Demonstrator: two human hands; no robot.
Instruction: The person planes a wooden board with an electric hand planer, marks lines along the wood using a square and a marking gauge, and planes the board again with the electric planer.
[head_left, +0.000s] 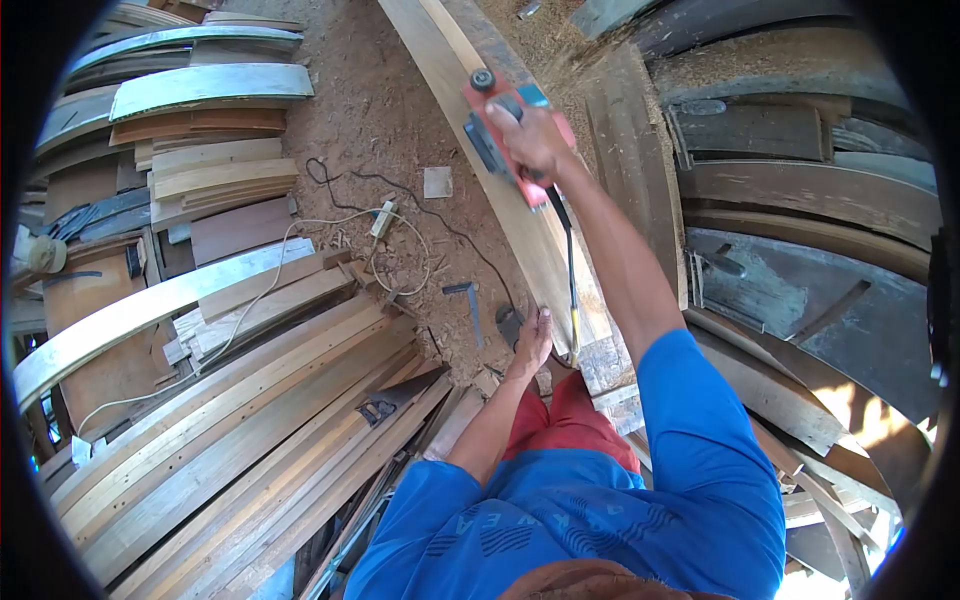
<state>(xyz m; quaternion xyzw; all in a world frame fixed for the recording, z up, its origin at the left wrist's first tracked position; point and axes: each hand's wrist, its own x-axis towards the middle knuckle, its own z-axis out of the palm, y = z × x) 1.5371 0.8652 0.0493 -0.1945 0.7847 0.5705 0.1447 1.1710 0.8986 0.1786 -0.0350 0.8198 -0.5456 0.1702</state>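
Observation:
My right hand (532, 143) is wrapped round the handle of a red electric hand planer (562, 128). The planer's underside rests on a long pale wooden board (540, 245), which runs away from me along a workbench (608, 365). A dark power cord with a yellow section (574, 330) trails back from the planer along the board. At the board's near left edge, my left hand (535, 340) grips the wood, with its fingers partly hidden.
Stacked planks (240, 420) fill the left side. Boards and a grey panel (770, 290) stand on the right. On the shaving-strewn floor lie a white power strip (382, 219), loose cords, a metal square (470, 305) and a pale square piece (438, 182). A handsaw (385, 405) lies on the planks.

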